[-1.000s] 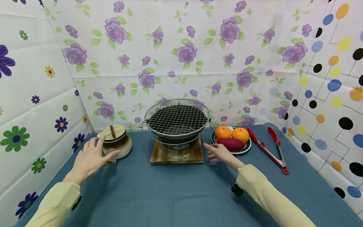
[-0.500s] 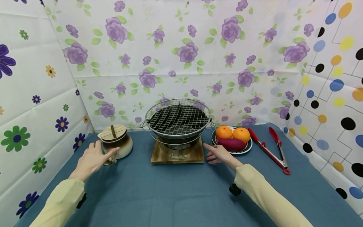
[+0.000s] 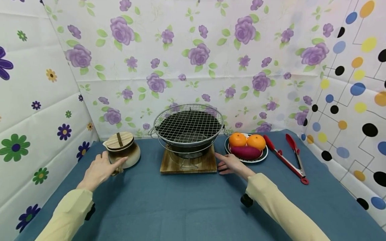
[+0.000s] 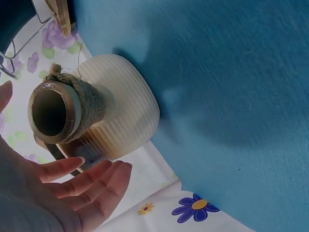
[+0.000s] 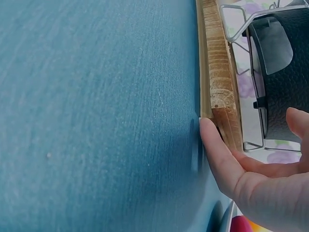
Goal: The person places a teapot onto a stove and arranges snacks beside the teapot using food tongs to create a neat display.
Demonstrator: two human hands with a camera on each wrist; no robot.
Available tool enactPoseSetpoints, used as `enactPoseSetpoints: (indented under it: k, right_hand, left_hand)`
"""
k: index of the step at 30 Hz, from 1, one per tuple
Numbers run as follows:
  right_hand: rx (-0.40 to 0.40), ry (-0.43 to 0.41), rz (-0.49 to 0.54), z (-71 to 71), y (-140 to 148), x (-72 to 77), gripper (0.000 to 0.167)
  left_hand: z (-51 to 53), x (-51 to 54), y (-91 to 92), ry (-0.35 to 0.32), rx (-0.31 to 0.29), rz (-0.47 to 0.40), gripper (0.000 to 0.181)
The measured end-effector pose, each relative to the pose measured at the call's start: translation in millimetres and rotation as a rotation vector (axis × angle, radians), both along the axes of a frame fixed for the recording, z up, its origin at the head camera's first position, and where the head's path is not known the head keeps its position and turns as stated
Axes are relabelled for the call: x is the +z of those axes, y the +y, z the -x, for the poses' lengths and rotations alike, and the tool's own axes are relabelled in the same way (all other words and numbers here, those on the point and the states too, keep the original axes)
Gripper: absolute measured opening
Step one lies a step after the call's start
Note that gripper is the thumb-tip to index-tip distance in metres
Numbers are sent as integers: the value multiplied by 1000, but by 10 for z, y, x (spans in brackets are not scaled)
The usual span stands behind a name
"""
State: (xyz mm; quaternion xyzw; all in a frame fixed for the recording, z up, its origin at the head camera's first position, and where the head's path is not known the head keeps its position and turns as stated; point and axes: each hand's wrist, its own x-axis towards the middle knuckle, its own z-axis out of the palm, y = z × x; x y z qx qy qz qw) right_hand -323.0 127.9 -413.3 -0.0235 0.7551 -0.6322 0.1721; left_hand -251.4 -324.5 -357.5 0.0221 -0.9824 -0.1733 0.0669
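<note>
At the left stands a ceramic pot (image 3: 126,157) with a wooden lid (image 3: 120,140); its hollow handle (image 4: 50,113) is wrapped in twine. My left hand (image 3: 99,169) is beside the pot, fingers loosely bent and thumb apart, holding nothing; whether a fingertip touches the pot I cannot tell. In the centre a round grill with a wire mesh (image 3: 188,125) stands on a wooden board (image 3: 172,164). My right hand (image 3: 233,164) is at the board's right side, and in the right wrist view a fingertip of that hand (image 5: 256,181) meets the board's corner (image 5: 224,113).
Right of the grill, a plate (image 3: 261,158) bears two oranges (image 3: 256,142) and a purple sweet potato (image 3: 245,153). Red-tipped tongs (image 3: 286,162) lie spread beside it. Blue cloth (image 3: 181,207) covers the table, with patterned cloth walls (image 3: 187,67) behind and on both sides.
My left hand has dropped from near the lid to lower beside the pot. My right hand has shifted slightly towards the board's corner. The pot, grill and plate stand as before.
</note>
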Motion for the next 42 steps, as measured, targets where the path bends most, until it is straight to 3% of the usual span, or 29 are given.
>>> enactPoseSetpoints:
  k: [20, 27, 33, 42]
  right_hand:
    - [40, 9, -37, 46, -74, -20, 30]
    - [1, 19, -78, 67, -113, -31, 28]
    - [48, 61, -75, 165, -90, -139, 41]
    - [-15, 53, -137, 48, -163, 13, 37]
  left_hand:
    - [31, -42, 42, -48, 31, -37, 98]
    - [48, -72, 31, -80, 40, -61, 103]
    - [51, -100, 58, -118, 62, -97, 108]
    - [64, -155, 95, -103, 113, -137, 102]
